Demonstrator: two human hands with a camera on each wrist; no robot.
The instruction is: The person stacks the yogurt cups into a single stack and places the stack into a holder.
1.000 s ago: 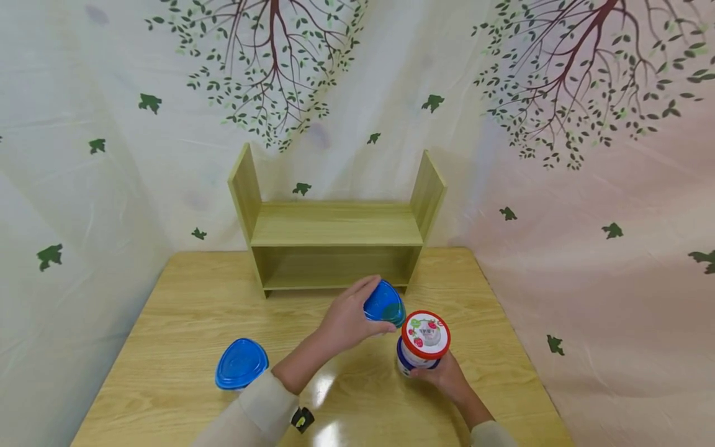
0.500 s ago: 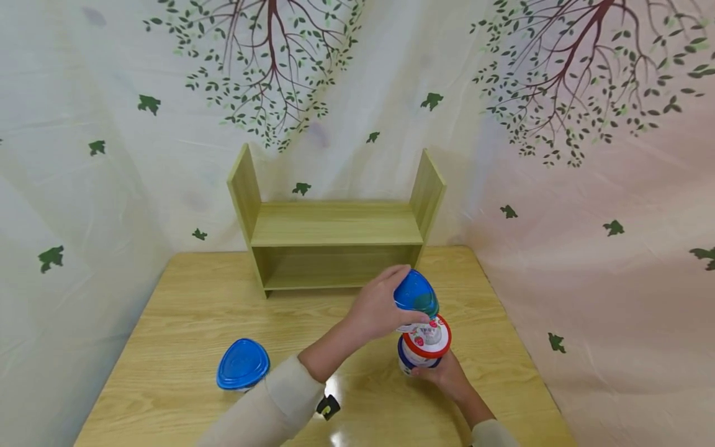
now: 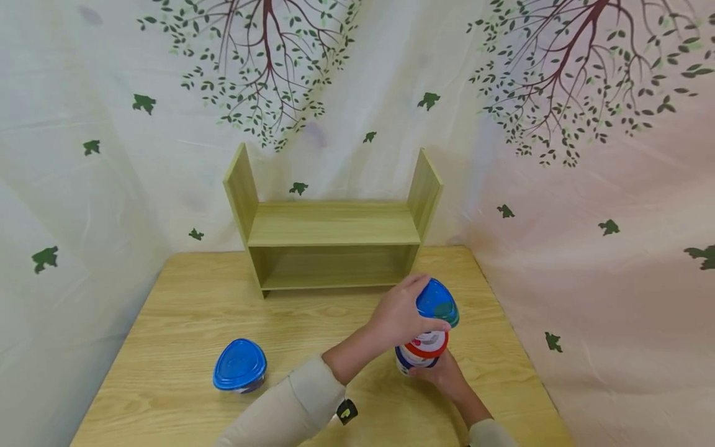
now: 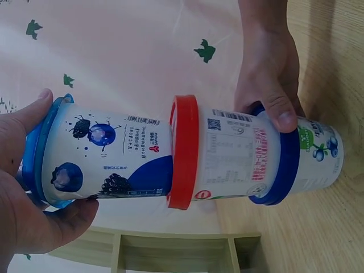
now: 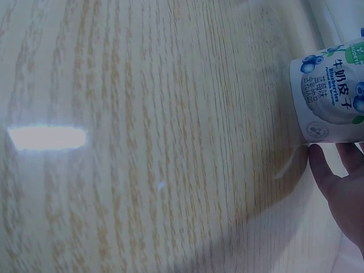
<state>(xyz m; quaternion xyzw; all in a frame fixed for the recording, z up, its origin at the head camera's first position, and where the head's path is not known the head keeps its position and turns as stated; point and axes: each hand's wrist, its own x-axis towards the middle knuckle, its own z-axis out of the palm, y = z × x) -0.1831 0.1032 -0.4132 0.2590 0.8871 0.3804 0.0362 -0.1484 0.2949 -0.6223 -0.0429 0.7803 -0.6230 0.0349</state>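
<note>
My left hand (image 3: 398, 313) grips a cup with a three-cornered blue lid (image 3: 437, 301), thumb and fingers around its lid. In the left wrist view this cup (image 4: 102, 153), printed with blackberries and blueberries, has its base right at the red lid of a second cup (image 4: 227, 153). That red-lidded cup sits on a blue-rimmed blueberry yogurt cup (image 4: 321, 153), which stands on the table. My right hand (image 3: 444, 375) holds the lowest cup, its thumb near the blue rim. The right wrist view shows the lowest cup's label (image 5: 335, 91) and some fingertips (image 5: 319, 165) against its side.
Another cup with a blue three-cornered lid (image 3: 240, 365) stands at the left of the wooden table (image 3: 184, 310). A two-level wooden shelf (image 3: 335, 223) stands at the back, before a cloth backdrop (image 3: 357, 81) with trees and leaves.
My left hand has carried the blue-lidded cup rightwards from beside the stack to over the red lid. My right hand has kept its hold on the lowest cup.
</note>
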